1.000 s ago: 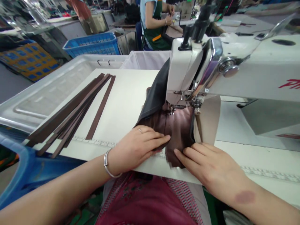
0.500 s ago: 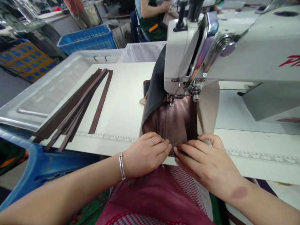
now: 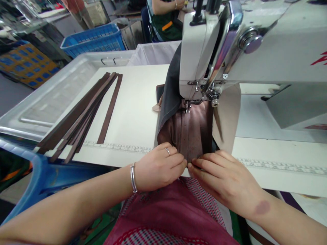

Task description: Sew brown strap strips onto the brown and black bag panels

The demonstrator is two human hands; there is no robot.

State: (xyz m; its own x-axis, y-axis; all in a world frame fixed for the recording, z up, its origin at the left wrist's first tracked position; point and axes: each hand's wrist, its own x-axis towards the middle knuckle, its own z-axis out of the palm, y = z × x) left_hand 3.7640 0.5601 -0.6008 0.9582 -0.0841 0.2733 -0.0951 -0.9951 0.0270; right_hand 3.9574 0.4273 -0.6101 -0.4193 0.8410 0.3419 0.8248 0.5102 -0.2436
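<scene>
A brown leather-like piece (image 3: 196,132) with a strip down its middle lies under the presser foot (image 3: 187,108) of a white sewing machine (image 3: 195,63). Its near edge is pinched by my left hand (image 3: 160,167), which wears a ring and a bangle. My right hand (image 3: 222,175) grips the same edge close beside it, with the fingertips of both hands nearly meeting. The grey underside of the piece (image 3: 172,88) curls up along the left of the machine head. What lies beneath my fingers is hidden.
Several brown strips (image 3: 84,112) lie on the white table (image 3: 138,109) at left, by a printed ruler. A clear plastic tray (image 3: 53,98) and a blue basket (image 3: 43,177) border the table. Farther back are a blue crate (image 3: 94,39) and a seated person (image 3: 166,20).
My right hand has drawn in slightly, its thumb side now nearer the piece's edge. Both hands still hold the piece, and the camera view has shifted a little.
</scene>
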